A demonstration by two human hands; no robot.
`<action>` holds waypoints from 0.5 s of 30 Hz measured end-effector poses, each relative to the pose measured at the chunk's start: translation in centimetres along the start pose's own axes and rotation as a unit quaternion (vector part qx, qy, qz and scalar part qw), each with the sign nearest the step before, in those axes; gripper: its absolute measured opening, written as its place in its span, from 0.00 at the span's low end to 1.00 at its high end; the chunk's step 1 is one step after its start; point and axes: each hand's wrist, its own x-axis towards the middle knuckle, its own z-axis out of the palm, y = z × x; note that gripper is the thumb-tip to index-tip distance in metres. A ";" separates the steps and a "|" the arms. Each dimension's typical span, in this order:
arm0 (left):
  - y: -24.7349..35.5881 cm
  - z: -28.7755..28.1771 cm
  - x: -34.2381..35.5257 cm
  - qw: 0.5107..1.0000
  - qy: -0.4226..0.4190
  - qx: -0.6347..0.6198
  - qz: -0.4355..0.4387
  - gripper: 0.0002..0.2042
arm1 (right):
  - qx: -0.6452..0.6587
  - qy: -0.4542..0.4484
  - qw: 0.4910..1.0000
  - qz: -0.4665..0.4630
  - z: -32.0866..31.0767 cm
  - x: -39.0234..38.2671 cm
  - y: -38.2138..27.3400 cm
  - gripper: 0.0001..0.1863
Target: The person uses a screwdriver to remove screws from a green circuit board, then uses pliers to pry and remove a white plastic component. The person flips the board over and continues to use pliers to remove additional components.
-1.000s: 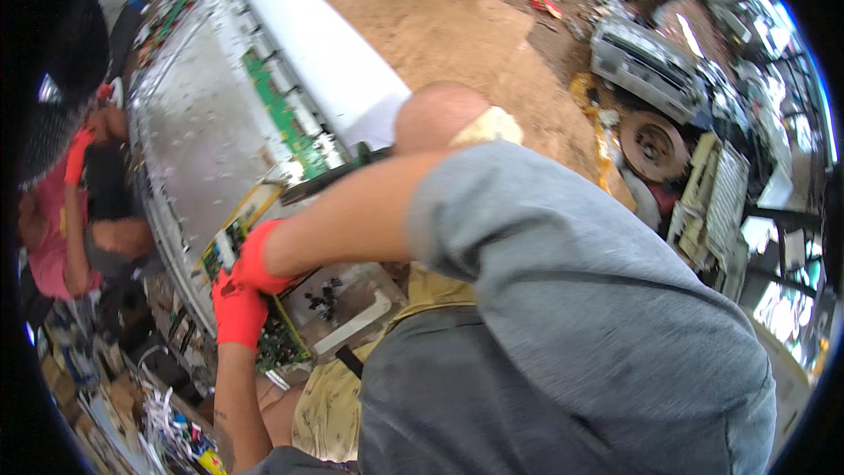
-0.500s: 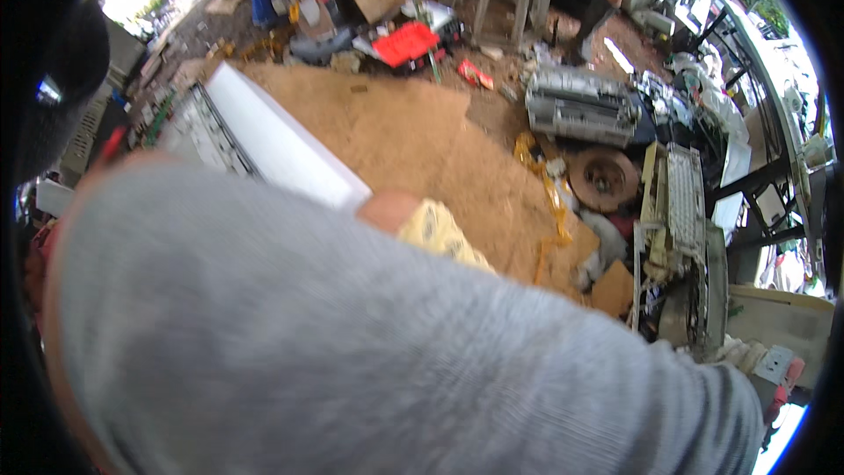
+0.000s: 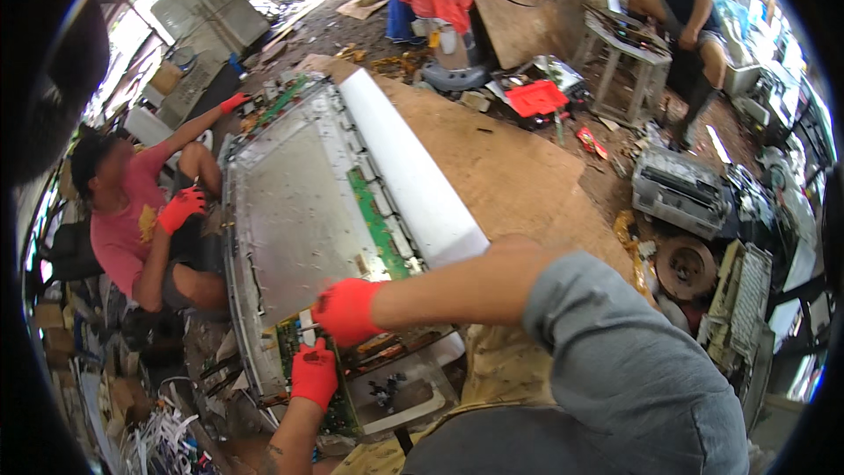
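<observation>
My right hand, in a red glove, is closed on a thin tool over the near-left corner of a large flat-screen panel. Just below it, my left hand, also red-gloved, grips the edge of a circuit board with white parts on it. A long green board runs along the panel, beside a white sheet. A clear tray with small dark pieces lies right of my left hand.
A co-worker in red gloves sits left of the panel. Another person sits by a grey stool at the back right. Brown board covers the ground. A metal unit, a rusty disc and scrap lie to the right.
The view swung up and back, so both my hands show again, and more of the co-worker and yard behind. My hands remain at the same corner of the panel.
</observation>
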 end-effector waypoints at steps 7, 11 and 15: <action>2.0 0.3 0.0 0.999 0.012 0.004 -0.045 0.19 | 0.084 0.030 0.995 0.050 2.2 -2.1 1.7 0.17; 1.3 1.6 -0.4 0.998 -0.015 0.044 -0.049 0.15 | 0.079 -0.024 0.996 0.026 1.7 -2.5 1.1 0.16; 0.3 1.7 -0.4 0.999 -0.010 -0.027 -0.044 0.16 | 0.074 -0.057 0.996 0.011 1.7 -3.1 1.0 0.17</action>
